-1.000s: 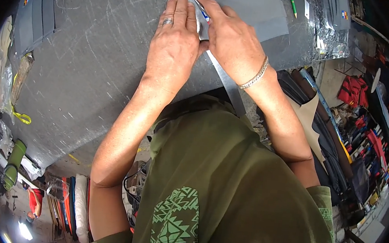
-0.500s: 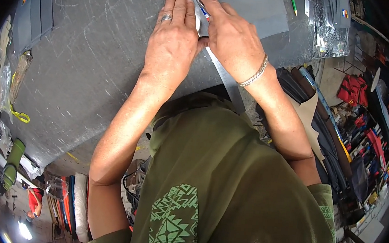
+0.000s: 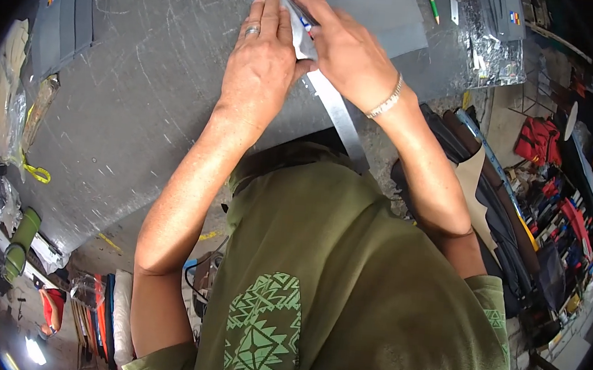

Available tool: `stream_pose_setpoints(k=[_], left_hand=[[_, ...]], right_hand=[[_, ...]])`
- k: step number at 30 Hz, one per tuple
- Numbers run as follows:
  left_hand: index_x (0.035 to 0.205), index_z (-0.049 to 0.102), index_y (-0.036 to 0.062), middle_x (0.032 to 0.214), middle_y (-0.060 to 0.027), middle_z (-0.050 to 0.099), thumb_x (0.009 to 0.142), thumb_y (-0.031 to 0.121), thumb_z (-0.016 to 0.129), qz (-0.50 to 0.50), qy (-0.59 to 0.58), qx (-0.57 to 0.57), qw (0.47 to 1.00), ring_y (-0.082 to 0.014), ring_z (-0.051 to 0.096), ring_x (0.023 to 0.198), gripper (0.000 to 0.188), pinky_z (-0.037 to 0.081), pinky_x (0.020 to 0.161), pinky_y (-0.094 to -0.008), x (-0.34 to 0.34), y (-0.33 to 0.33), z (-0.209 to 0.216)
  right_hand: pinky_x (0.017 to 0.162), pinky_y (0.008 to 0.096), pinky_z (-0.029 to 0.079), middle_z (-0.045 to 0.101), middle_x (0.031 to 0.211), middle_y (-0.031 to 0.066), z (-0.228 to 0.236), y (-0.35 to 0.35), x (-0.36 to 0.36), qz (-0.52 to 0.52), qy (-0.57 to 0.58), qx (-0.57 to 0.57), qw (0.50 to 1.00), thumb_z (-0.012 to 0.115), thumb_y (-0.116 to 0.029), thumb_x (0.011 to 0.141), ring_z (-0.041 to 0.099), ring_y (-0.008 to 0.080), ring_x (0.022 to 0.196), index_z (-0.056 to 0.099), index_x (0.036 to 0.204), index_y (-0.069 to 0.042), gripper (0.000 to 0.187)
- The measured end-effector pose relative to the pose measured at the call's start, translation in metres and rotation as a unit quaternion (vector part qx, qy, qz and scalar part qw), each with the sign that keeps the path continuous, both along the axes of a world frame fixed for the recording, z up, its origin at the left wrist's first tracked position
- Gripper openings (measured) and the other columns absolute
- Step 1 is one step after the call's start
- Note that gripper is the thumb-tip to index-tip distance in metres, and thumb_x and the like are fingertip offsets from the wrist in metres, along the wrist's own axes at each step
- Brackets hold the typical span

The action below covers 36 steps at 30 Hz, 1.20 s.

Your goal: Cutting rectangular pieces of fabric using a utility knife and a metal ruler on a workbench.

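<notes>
My left hand lies flat with its fingers stretched together along a long metal ruler. The ruler runs slantwise across the dark table, and its near end sticks out past the edge towards me. Close on its right, my right hand grips a slim pen-like tool with blue, white and red marks; its tip is hard to make out. Under and beyond this hand is a flat grey sheet. A pale, shiny patch shows between the hands; I cannot tell what it is.
A green pencil lies right of the sheet. Layered grey pieces rest at the far left, others at the far right. Yellow-handled scissors or tape sit at the left edge. Rolls of material stand right of the table.
The whole view has shifted slightly. Both hands keep nearly the same place by the ruler; my right index finger looks more stretched out over the tool.
</notes>
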<state>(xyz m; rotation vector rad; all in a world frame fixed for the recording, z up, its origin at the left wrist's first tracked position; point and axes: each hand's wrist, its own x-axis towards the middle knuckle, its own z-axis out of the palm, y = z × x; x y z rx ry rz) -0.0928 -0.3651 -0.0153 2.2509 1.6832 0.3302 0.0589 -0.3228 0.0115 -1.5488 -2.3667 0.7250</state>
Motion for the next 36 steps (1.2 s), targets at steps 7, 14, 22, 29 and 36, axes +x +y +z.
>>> stream_pose_setpoints(k=[7,14,22,29,36], left_hand=[[0.135,0.045,-0.0151,0.148,-0.0268,0.041,0.08,0.042,0.076,0.008,0.008,-0.004,1.0,-0.0388,0.04,0.139,0.085,0.041,0.112,-0.0405,-0.002,-0.003,0.001],[0.137,0.044,-0.0147,0.149,-0.0269,0.04,0.081,0.045,0.074,0.006,0.039,-0.022,0.999,-0.0381,0.039,0.141,0.087,0.039,0.114,-0.0402,0.001,0.0,0.008],[0.137,0.044,-0.0153,0.148,-0.0281,0.041,0.081,0.042,0.075,0.003,0.046,-0.027,0.999,-0.0383,0.038,0.141,0.087,0.04,0.113,-0.0411,0.002,0.001,0.008],[0.135,0.045,-0.0155,0.147,-0.0283,0.042,0.08,0.042,0.076,0.0,0.046,-0.018,0.999,-0.038,0.041,0.139,0.085,0.042,0.111,-0.0414,0.002,0.002,0.009],[0.134,0.047,-0.0144,0.145,-0.0277,0.043,0.078,0.04,0.077,0.007,0.037,-0.015,0.999,-0.0371,0.041,0.139,0.083,0.043,0.11,-0.0405,0.002,0.002,0.008]], right_hand=[[0.084,0.0313,0.053,0.062,0.124,0.0191,0.056,0.031,0.049,-0.021,0.634,-0.493,0.595,0.062,-0.029,0.097,0.066,0.0241,0.094,0.047,0.139,0.0,0.053],[0.053,0.0255,0.05,0.065,0.069,0.009,0.048,0.065,0.078,-0.051,0.33,-0.266,0.904,0.067,-0.045,0.094,0.066,0.0154,0.063,0.065,0.12,0.0,0.052],[0.072,0.0318,0.053,0.063,0.102,0.0069,0.039,0.094,0.013,0.092,0.366,0.038,0.925,0.065,-0.012,0.093,0.064,0.0201,0.08,0.035,0.151,-0.005,0.065],[0.045,0.0285,0.046,0.053,0.077,0.0021,0.004,0.121,-0.074,-0.186,0.449,-0.282,0.827,0.039,-0.047,0.105,0.049,0.0117,0.051,0.051,0.115,-0.004,0.046],[0.034,0.0265,0.034,0.047,0.063,-0.0009,-0.064,0.138,-0.089,-0.079,0.546,-0.334,0.764,0.037,-0.05,0.103,0.041,0.0098,0.04,0.059,0.105,-0.007,0.048]])
